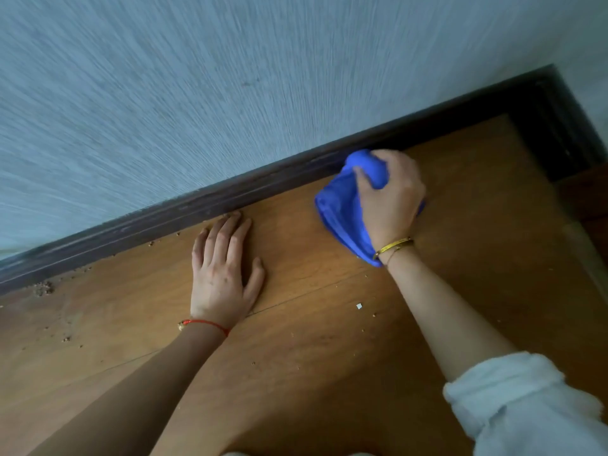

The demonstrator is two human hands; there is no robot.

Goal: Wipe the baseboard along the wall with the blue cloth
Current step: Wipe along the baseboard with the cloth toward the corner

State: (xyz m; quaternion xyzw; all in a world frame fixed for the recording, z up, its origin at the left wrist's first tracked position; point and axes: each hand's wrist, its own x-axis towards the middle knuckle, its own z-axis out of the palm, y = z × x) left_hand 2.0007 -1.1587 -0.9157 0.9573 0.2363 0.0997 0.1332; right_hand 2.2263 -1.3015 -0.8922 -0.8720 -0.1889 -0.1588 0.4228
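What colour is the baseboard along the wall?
The baseboard is dark brown, almost black; seen in the head view.

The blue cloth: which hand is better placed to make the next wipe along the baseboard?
The right hand. It already grips the blue cloth, bunched against the dark baseboard. The left hand lies flat on the wooden floor, holding nothing, probably as support.

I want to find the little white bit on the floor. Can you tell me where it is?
Start at the dark baseboard under the wall, then come down the wooden floor between the two arms. The white scrap lies there, square and pale, unlike the brown crumbs.
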